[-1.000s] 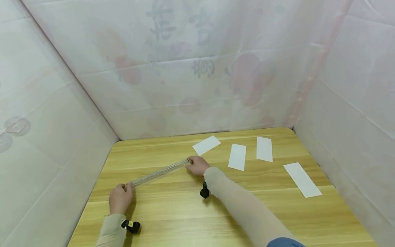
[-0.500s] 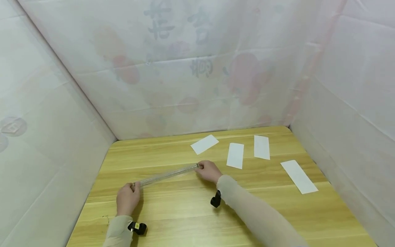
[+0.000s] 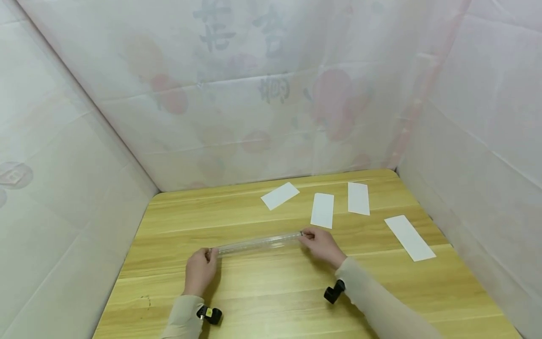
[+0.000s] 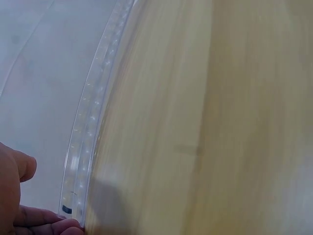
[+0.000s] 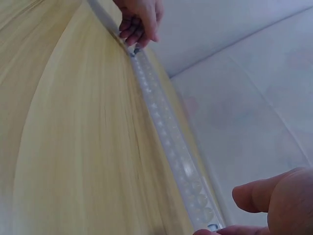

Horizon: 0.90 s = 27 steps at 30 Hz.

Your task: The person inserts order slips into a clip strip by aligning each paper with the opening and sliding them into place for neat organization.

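Observation:
A long clear plastic strip [image 3: 258,243], with a row of small round marks along it, runs nearly level between my two hands. Its left end is gripped by my left hand [image 3: 201,272], fingers curled in the head view. My right hand [image 3: 323,247] grips the other end. In the left wrist view the strip [image 4: 88,132] meets the fingertips [image 4: 49,223], near a small dark mark. From the right wrist, the strip [image 5: 168,127] stretches away to my left hand [image 5: 139,19], while my right thumb [image 5: 259,196] is raised beside the near end.
Four-sided white paper slips lie on the wooden table [image 3: 262,292]: one [image 3: 280,196] at the back, others [image 3: 322,210] [image 3: 358,198] to its right, and a slip [image 3: 410,238] near the right edge. Pale printed cloth walls [image 3: 254,117] enclose the table's back and sides.
Both hands have moved right and slightly nearer the body with the clear strip. The strip has turned from a slant to almost level across the view.

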{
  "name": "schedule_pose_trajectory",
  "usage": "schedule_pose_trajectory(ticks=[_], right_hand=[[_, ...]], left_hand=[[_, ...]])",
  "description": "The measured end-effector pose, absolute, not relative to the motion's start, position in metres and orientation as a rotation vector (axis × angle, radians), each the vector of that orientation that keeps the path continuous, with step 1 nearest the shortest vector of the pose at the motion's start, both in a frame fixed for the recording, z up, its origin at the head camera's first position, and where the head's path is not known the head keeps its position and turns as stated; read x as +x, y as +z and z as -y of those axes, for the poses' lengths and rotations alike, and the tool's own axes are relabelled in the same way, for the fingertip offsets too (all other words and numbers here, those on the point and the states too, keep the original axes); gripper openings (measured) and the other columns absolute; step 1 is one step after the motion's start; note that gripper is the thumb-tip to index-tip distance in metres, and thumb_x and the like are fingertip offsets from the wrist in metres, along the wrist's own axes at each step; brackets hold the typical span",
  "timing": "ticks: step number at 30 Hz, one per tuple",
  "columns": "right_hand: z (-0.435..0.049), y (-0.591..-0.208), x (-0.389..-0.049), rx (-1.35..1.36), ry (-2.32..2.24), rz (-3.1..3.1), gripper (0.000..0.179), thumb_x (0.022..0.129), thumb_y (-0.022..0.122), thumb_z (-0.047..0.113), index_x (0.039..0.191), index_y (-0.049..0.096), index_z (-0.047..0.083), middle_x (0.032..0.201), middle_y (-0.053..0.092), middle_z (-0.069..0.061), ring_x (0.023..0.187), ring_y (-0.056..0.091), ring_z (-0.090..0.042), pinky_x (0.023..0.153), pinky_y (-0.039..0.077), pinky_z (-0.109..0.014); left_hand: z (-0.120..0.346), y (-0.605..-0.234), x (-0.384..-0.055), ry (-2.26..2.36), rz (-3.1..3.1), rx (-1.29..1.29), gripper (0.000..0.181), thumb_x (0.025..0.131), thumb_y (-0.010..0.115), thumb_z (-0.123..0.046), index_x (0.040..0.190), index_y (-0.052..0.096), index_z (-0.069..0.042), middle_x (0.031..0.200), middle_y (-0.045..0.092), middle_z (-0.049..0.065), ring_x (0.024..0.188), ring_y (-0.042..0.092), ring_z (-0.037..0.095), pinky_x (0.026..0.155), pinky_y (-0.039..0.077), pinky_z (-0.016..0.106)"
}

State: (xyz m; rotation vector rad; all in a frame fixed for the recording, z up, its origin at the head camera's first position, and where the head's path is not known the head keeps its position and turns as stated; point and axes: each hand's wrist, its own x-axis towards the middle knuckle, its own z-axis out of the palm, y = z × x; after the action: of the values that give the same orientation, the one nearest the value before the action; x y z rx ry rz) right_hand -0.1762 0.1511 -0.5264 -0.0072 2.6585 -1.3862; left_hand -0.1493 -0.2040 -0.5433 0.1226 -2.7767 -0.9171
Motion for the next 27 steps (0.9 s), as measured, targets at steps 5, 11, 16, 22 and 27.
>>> schedule_pose_trajectory(ticks=[5,11,16,22,27], right_hand=[[-0.180,-0.523,-0.162,0.043,-1.431,-2.639,0.038,0.091,0.058,0.030,0.120,0.058,0.005,0.106,0.061,-0.005,0.093,0.057,-0.018,0.072,0.049,-0.033],[-0.215,-0.523,-0.155,0.051,-1.348,-2.711,0.040,0.092,0.054,0.036,0.120,0.058,0.007,0.107,0.061,-0.006,0.094,0.056,-0.020,0.076,0.047,-0.036],[-0.242,-0.527,-0.154,0.078,-1.309,-2.743,0.045,0.093,0.051,0.039,0.121,0.057,0.004,0.110,0.060,-0.011,0.097,0.055,-0.025,0.079,0.046,-0.040],[-0.268,-0.530,-0.159,0.125,-1.269,-2.811,0.046,0.094,0.049,0.037,0.120,0.057,0.000,0.110,0.059,-0.015,0.098,0.054,-0.028,0.079,0.045,-0.042],[-0.275,-0.530,-0.163,0.164,-1.274,-2.819,0.047,0.094,0.049,0.037,0.122,0.055,-0.001,0.109,0.058,-0.015,0.097,0.053,-0.029,0.076,0.045,-0.040]], left_hand=[[0.181,-0.544,-0.149,-0.958,2.785,0.053,0.033,0.092,0.053,-0.032,0.082,0.062,-0.002,0.069,0.052,0.004,0.064,0.049,0.019,0.059,0.041,0.035],[0.153,-0.544,-0.152,-1.048,2.786,-0.046,0.031,0.092,0.055,-0.030,0.067,0.053,-0.012,0.061,0.046,0.000,0.056,0.042,0.015,0.051,0.036,0.029],[0.131,-0.546,-0.156,-1.076,2.791,-0.136,0.034,0.092,0.055,-0.030,0.063,0.048,-0.014,0.057,0.042,-0.002,0.051,0.038,0.013,0.047,0.034,0.028],[0.108,-0.545,-0.164,-1.093,2.822,-0.230,0.031,0.093,0.053,-0.032,0.068,0.050,-0.014,0.058,0.044,-0.003,0.050,0.040,0.012,0.047,0.035,0.027],[0.097,-0.549,-0.171,-1.093,2.822,-0.216,0.026,0.092,0.054,-0.031,0.078,0.058,-0.010,0.062,0.048,-0.003,0.054,0.044,0.012,0.050,0.038,0.026]])
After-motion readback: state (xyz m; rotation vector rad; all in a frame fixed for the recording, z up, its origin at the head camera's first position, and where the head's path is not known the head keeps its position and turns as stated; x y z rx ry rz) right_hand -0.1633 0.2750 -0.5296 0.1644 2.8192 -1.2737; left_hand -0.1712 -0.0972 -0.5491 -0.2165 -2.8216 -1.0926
